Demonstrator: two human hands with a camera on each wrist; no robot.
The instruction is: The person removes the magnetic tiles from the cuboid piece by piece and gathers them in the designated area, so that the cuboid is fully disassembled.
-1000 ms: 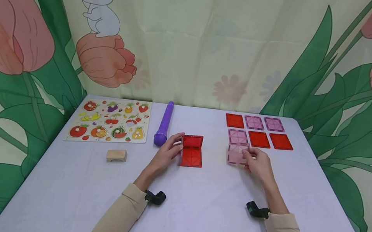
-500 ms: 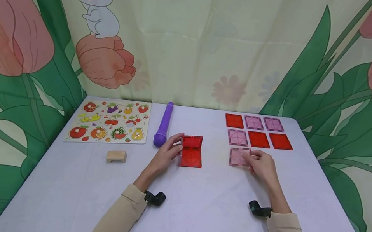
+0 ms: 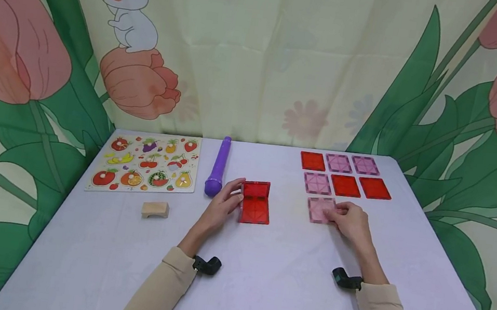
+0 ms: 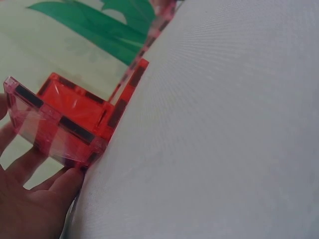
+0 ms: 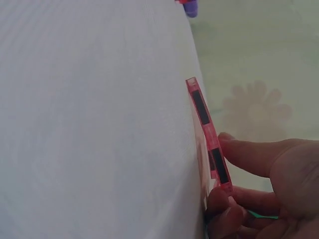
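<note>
My left hand (image 3: 221,204) holds a clear pink magnetic tile (image 4: 50,127) that stands on edge, its fingers along the outer face and the thumb at the lower near corner. Beside that tile, a red magnetic tile (image 3: 255,211) lies flat on the table, and another red tile (image 3: 256,189) stands upright along its far edge. Over on the right, my right hand (image 3: 351,222) pinches a pink magnetic tile (image 3: 319,210) by its right side, thumb on one face and fingers on the other. In the right wrist view this tile (image 5: 209,134) is seen edge-on, tilted close over the white cloth.
Behind the right hand lie two rows of flat red and pink tiles (image 3: 345,186). Left of the left hand are a purple toy microphone (image 3: 218,167), a fruit puzzle board (image 3: 141,164) and a wooden arch block (image 3: 155,209). A printed curtain (image 3: 241,70) hangs behind the table.
The right hand has drawn its pink tile slightly toward me and to the right, away from the pink tile it adjoined in the rows. The left hand and its red tiles have stayed put.
</note>
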